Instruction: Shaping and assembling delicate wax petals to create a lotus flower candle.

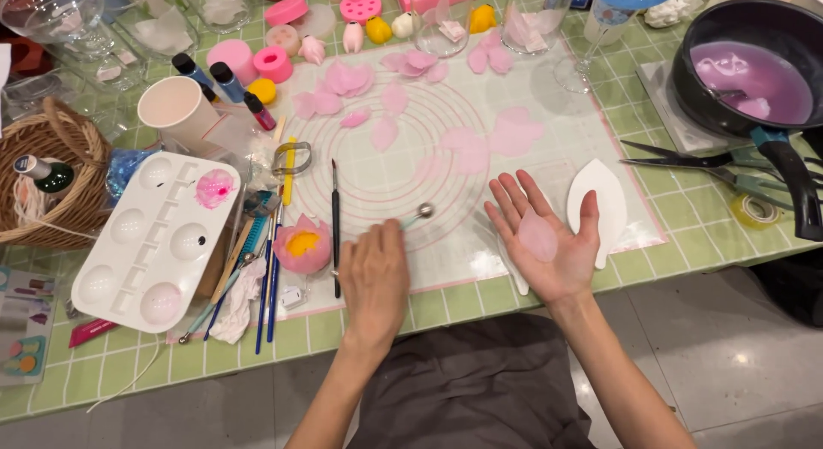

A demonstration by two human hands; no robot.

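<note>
at 6 o'clock on the mat (600, 149), the left hand (374, 282) is gripping a ball tool (417, 215); the right hand (549, 239), fingers spread flat, is cradling a pink petal (537, 235). pressing should stay gentle, palm steady.

hands 2 (374, 282) | palette 1 (154, 239) | basket 1 (51, 170) | pan 1 (746, 67) | paper cup 1 (176, 110)

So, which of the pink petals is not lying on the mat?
The pale pink petal resting in the open right hand; all the other petals lie flat on the mat.
</note>
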